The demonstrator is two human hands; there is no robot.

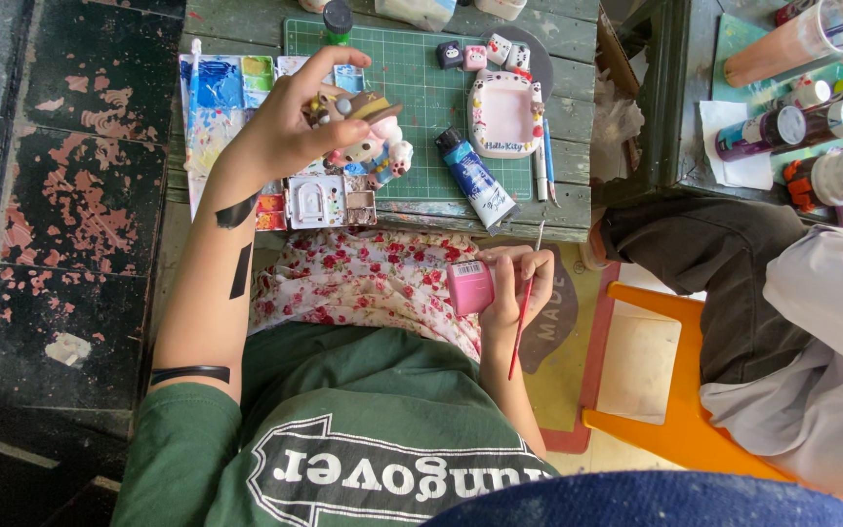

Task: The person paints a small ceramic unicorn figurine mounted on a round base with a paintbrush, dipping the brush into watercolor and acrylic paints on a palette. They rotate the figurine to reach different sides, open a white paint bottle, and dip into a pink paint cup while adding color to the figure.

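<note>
Right hand: fingers curled tight around a pink paint tube and a thin red-handled brush, held over the floral cloth in the lap, just short of the green cutting mat. Left hand: fingers pinched on a small glossy cartoon figurine, raised over the mat's left edge. Beneath it, a compartmented paint palette, smeared. Right of the figurine, a blue-white paint tube lying flat; beyond, a white ceramic frame. Weathered green tabletop, planked.

One green cutting mat, one blue paint tube, one pink tube, one red-handled brush (held), two paint palettes.
</note>
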